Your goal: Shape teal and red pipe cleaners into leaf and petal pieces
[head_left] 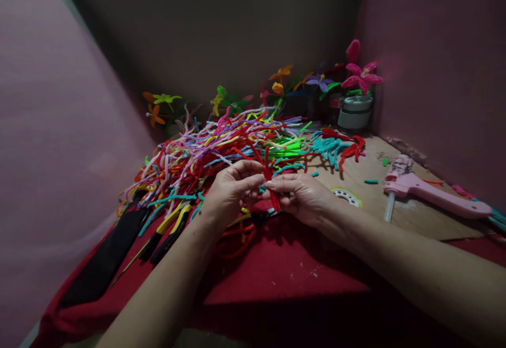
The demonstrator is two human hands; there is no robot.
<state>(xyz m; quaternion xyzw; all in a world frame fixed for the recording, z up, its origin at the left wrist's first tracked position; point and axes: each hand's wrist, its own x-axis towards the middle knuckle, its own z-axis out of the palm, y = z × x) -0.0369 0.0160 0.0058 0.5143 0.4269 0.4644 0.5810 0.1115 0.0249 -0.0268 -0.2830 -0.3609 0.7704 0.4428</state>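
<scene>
Over the near part of the table, both my hands pinch red pipe cleaners (273, 199) between thumbs and fingers. My left hand (242, 184) grips them from the left side, and my right hand (297, 192) from the right, the fingertips almost meeting. Red ends stick up above the fingers and a folded red part hangs below them. Behind my hands lies a large tangled heap of pipe cleaners (205, 145) in many colours. Just right of it sit shorter teal pipe cleaners (328, 147) and bent red pieces (351, 148).
A pink glue gun (443, 196) rests on a wooden board (371, 166) at right, near a white ring-shaped roll (346, 197). Yellow-black pliers (172, 232) and a black flat case (105, 261) lie at left. Pipe-cleaner flowers (361, 77) and a lidded jar (354, 113) stand behind.
</scene>
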